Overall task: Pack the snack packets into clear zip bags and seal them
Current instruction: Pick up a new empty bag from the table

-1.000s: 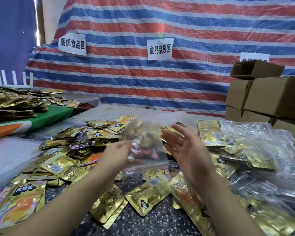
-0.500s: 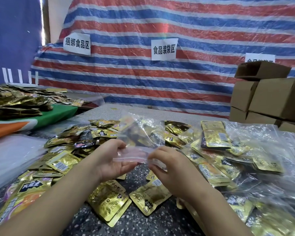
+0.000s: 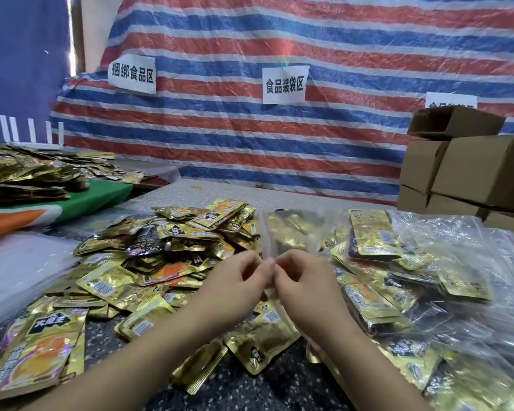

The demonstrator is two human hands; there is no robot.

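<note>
Since half a second ago, the two hands have been drawn together from a spread pinch along the mouth of the clear plastic zip bag, which has been turned so that its body now extends away from the person. The left hand and right hand are held fingertip to fingertip, both pinched on the bag's strip at the near end, above the middle of the dark speckled table. Gold packets can be seen through the bag's film. From this, the bag is judged to be filled and its seal pressed nearly shut, with a last run along the strip probably needed. Loose gold foil snack packets are heaped toward the table's left side, and filled clear bags are piled toward its right edge.
</note>
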